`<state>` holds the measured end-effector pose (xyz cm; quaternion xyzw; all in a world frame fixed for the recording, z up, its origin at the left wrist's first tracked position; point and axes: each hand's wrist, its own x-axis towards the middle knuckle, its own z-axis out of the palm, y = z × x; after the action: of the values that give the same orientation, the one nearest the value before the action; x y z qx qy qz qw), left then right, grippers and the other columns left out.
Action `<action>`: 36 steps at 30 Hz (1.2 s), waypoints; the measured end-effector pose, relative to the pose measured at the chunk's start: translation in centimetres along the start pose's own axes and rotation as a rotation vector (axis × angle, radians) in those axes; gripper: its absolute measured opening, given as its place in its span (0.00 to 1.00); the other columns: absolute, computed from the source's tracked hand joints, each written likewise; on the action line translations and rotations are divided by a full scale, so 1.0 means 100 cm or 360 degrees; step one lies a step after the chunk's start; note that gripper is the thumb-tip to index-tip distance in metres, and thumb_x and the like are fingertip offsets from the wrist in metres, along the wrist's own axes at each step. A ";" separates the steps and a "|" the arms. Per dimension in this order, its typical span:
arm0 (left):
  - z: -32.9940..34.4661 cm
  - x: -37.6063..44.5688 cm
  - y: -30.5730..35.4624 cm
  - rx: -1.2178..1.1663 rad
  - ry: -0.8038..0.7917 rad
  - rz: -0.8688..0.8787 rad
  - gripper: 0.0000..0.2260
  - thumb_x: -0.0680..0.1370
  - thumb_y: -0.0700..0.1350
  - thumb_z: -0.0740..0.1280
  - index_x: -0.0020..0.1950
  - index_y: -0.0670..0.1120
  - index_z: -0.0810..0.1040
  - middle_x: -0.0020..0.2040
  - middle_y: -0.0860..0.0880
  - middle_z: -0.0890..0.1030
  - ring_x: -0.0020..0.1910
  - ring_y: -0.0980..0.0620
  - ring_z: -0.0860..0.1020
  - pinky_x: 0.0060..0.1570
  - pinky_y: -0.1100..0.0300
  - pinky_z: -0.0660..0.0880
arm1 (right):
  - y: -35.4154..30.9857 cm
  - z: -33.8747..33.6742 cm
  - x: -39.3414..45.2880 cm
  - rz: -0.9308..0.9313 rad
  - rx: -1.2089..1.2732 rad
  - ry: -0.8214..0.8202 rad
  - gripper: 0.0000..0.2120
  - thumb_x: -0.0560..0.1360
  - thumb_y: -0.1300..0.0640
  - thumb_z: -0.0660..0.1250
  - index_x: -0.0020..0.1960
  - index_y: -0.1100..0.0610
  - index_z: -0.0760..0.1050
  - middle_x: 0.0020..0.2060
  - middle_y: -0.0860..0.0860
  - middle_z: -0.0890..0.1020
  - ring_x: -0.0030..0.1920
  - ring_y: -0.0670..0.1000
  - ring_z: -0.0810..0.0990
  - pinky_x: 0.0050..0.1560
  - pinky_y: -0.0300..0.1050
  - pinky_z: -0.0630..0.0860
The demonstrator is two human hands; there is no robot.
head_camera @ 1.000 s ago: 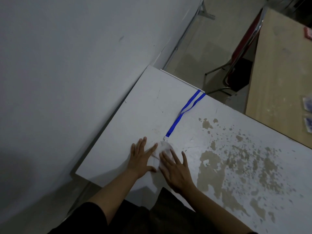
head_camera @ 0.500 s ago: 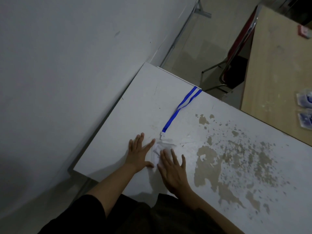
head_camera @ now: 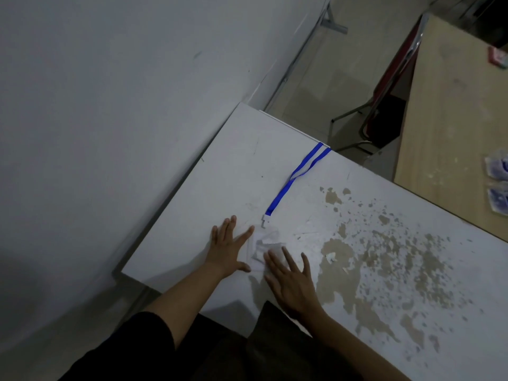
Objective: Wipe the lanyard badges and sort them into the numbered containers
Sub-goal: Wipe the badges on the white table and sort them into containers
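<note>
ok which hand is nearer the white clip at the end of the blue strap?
Left. The left hand lies flat just left of the white clip, its index finger pointing toward it. The right hand sits farther below, fingers on the white cloth.

A bright blue lanyard strap [head_camera: 295, 180] crosses the white tabletop [head_camera: 225, 171], whose paint is flaked into tan blotches. A crumpled white cloth [head_camera: 265, 243] lies there. The neighbouring desk [head_camera: 445, 127] is pale wood-coloured.
</note>
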<state>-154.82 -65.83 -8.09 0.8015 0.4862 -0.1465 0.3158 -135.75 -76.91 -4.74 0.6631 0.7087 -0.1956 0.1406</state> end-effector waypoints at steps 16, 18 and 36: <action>-0.003 0.000 0.001 -0.0011 -0.0010 0.0009 0.49 0.70 0.65 0.70 0.77 0.61 0.37 0.77 0.41 0.31 0.75 0.41 0.30 0.73 0.42 0.34 | -0.014 0.001 0.023 0.0068 0.0180 -0.0008 0.27 0.82 0.40 0.37 0.80 0.45 0.46 0.78 0.42 0.45 0.78 0.48 0.36 0.75 0.59 0.33; -0.003 -0.001 0.000 0.0001 -0.0020 0.0002 0.49 0.70 0.65 0.70 0.77 0.61 0.36 0.77 0.42 0.30 0.75 0.42 0.30 0.73 0.42 0.33 | -0.015 0.013 0.009 -0.0069 0.0122 -0.0062 0.29 0.80 0.37 0.36 0.79 0.43 0.46 0.79 0.42 0.45 0.78 0.48 0.35 0.74 0.57 0.31; -0.004 -0.002 0.002 0.0042 -0.0017 -0.0006 0.50 0.70 0.63 0.71 0.77 0.60 0.35 0.76 0.41 0.30 0.75 0.41 0.29 0.72 0.42 0.33 | -0.004 0.021 0.036 0.0521 0.0784 0.0270 0.11 0.69 0.38 0.72 0.41 0.44 0.78 0.42 0.42 0.81 0.47 0.47 0.76 0.48 0.47 0.70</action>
<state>-154.82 -65.77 -7.59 0.8039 0.4841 -0.1578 0.3075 -136.55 -74.65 -8.19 0.7966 0.5328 -0.2803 -0.0544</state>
